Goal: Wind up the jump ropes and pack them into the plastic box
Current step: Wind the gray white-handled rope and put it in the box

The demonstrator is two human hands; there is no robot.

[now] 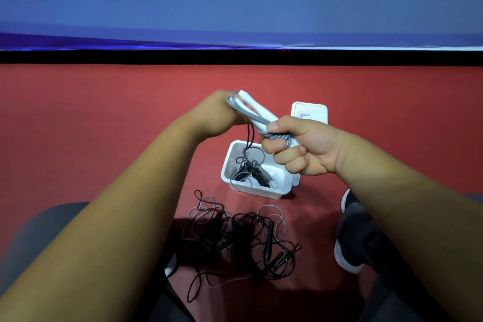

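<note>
A jump rope with white handles and grey cord (254, 110) is held in the air above the white plastic box (236, 187). My right hand (300, 149) grips the handles where grey cord is wound round them. My left hand (217, 115) holds the looped end of the cord. A thin black cord hangs from my left hand down into the box, where a wound black rope (252, 171) lies. A tangle of black and grey jump ropes (240, 240) lies on the red floor in front of the box.
The box's white lid (311, 110) lies on the floor behind the box. My shoe (350, 232) and dark trouser legs are at the right and lower left. A blue banner with white letters (235, 8) stands along the far edge of the floor.
</note>
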